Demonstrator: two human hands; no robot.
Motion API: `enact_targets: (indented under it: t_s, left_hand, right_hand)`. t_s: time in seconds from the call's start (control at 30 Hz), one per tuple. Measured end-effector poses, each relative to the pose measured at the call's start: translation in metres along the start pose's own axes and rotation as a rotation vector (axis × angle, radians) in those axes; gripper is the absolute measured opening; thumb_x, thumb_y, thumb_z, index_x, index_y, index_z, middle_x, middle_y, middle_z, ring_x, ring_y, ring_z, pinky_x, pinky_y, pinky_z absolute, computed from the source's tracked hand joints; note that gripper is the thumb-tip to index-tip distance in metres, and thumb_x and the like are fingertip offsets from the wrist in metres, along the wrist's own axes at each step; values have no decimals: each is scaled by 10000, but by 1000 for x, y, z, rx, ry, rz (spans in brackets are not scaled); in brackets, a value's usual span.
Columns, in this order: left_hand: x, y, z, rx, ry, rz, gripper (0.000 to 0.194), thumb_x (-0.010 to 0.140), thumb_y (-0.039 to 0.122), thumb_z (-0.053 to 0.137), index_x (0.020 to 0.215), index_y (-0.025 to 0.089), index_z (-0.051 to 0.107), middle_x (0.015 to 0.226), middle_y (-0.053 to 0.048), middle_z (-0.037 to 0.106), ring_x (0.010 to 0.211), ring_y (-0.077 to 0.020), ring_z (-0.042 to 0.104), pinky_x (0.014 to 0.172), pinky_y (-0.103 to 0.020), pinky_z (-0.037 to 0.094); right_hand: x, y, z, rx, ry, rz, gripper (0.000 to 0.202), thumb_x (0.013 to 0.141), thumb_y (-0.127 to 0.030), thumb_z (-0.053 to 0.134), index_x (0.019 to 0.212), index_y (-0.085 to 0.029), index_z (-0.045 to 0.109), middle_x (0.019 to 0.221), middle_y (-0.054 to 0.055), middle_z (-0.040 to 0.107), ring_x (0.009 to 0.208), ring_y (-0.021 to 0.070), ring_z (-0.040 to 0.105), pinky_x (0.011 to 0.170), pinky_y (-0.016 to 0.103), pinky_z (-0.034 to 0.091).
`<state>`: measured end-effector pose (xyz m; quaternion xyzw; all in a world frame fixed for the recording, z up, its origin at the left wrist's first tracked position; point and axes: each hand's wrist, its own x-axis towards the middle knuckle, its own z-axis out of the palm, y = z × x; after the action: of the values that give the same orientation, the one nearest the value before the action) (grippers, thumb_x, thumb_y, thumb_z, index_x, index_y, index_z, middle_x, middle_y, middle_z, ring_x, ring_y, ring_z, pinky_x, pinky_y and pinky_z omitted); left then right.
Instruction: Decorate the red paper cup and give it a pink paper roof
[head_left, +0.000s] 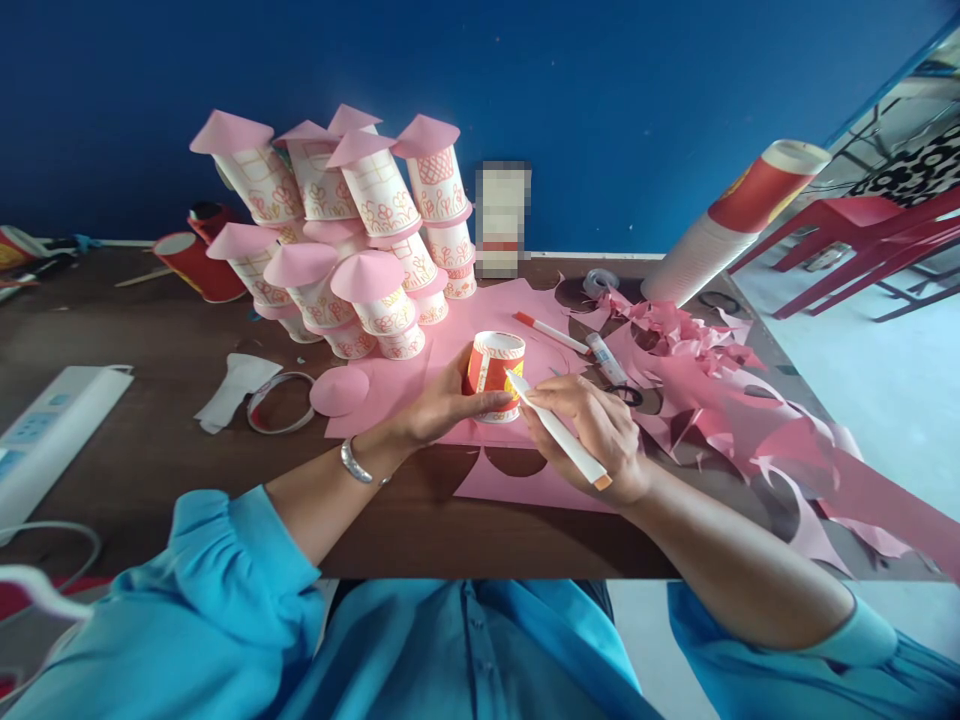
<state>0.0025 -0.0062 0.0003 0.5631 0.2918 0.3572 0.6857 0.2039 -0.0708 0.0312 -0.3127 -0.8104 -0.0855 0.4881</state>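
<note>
My left hand is closed round a red and white paper cup, its thumb across the front near the base. The cup stands upright over pink paper, with a yellow mark on its side. In my right hand is a white marker with an orange end, its tip close to the cup's side; I cannot tell if it touches. A capped red-orange marker and a glue stick lie just beyond my right hand. Left of the cup sits a pink paper cone.
Several stacked cup towers with pink cone roofs stand at the back left. A tall cup stack leans at the right. Pink paper scraps cover the right side. A tape roll and a power strip lie left.
</note>
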Motion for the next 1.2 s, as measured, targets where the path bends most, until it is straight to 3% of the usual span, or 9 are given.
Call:
enact_targets:
  t_s: [0.6,0.9,1.2]
  left_hand:
    - [0,3,2,-1,-3,-1,571,772,429,911,1215,223,615,1025,-24,665,938,-204,634,850,-348,530]
    - [1,1,1,7,-13,12,551,775,430,909,1202,223,628,1029,-30,676,936,-212,641,850,-350,535]
    - [1,2,2,4,-16,-16,549,774,428,913,1193,227,619,1039,-25,665,947,-206,634,835,-335,527]
  right_hand:
    - [0,0,0,14,-22,14,312,954,-78,679,1231,-207,618,929,55,799,853,204,803,730,295,659]
    - [1,1,3,4,-13,0,160,1005,-116,641,1127,-216,615,872,35,774,790,184,790,654,292,646]
    - [0,2,3,-21,-10,-3,179,989,-113,672,1136,-189,603,894,65,776,812,198,786,691,296,638]
